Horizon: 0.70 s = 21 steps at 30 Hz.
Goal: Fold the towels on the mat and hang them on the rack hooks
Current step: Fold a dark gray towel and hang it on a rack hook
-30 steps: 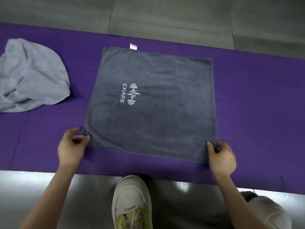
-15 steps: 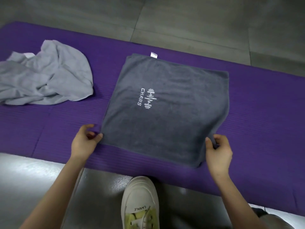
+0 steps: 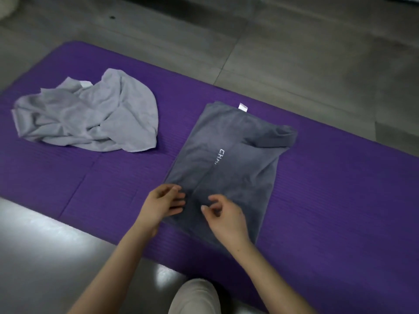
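Note:
A dark grey towel (image 3: 238, 175) with a white logo lies on the purple mat (image 3: 340, 200). Its right half is folded over to the left and hides part of the logo, and the far right corner is bunched. My left hand (image 3: 161, 205) rests with fingers spread on the towel's near left corner. My right hand (image 3: 226, 218) pinches the folded-over near corner just beside it. A light grey towel (image 3: 90, 116) lies crumpled on the mat's left part. No rack or hooks are in view.
Grey floor tiles (image 3: 294, 53) surround the mat on the far and near sides. My knee in light trousers (image 3: 195, 295) is at the bottom edge. A small white label (image 3: 243, 107) sticks out at the dark towel's far edge.
My right hand has carried the dark towel's near right corner over to the left, folding it roughly in half. My left hand stayed at the near left corner. The view shifted left.

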{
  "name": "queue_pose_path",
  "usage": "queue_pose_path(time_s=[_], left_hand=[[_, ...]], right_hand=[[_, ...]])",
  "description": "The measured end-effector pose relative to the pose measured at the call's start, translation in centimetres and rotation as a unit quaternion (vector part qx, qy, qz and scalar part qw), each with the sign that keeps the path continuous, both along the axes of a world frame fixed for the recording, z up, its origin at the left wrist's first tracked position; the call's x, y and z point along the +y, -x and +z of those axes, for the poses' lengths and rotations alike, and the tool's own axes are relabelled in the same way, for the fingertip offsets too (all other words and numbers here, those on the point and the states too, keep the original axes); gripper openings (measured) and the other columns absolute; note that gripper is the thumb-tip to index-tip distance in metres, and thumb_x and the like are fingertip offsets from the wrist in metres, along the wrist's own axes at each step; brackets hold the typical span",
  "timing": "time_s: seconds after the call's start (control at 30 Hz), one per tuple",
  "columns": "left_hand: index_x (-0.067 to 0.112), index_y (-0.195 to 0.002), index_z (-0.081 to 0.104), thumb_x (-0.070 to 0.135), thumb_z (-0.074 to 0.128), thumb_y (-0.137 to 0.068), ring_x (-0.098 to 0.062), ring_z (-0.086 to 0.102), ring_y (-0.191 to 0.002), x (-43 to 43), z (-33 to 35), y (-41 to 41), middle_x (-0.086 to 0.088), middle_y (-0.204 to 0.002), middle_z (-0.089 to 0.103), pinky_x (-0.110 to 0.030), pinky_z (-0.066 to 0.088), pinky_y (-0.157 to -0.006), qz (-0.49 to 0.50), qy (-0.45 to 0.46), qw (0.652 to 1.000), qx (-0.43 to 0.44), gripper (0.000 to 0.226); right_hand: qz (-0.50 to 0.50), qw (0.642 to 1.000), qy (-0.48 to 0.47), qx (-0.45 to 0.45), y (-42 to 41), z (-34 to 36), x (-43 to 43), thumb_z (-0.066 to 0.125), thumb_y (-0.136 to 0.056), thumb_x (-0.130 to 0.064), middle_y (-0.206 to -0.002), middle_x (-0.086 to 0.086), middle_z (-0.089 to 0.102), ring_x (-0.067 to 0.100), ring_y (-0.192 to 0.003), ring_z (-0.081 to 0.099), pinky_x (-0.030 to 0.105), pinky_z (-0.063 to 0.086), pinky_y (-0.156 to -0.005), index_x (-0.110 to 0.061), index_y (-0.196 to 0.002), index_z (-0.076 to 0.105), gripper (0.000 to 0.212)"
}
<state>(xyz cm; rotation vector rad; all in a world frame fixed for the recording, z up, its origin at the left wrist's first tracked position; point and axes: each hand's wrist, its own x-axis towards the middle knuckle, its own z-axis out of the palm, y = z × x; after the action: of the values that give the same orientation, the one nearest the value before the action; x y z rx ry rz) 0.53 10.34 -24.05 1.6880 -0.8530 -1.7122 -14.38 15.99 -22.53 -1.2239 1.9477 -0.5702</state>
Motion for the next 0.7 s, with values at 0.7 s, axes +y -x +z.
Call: queue_pose_path(time_s=[0.7], left_hand=[[0.022, -0.092, 0.065, 0.029, 0.076, -0.073, -0.007, 0.058, -0.079, -3.7, -2.0, 3.0, 0.009, -0.081, 0.065, -0.020, 0.038, -0.071, -0.240, 0.102, 0.922, -0.285, 0.023]], right_hand=[[0.143, 0.926, 0.080, 0.341, 19.2, 2.5, -17.7, 0.072, -0.078, -0.039, -0.096, 0.002, 0.069, 0.026, -0.100, 0.056, 0.039, 0.034, -0.092, -0.024, -0.098, 0.068, 0.025]])
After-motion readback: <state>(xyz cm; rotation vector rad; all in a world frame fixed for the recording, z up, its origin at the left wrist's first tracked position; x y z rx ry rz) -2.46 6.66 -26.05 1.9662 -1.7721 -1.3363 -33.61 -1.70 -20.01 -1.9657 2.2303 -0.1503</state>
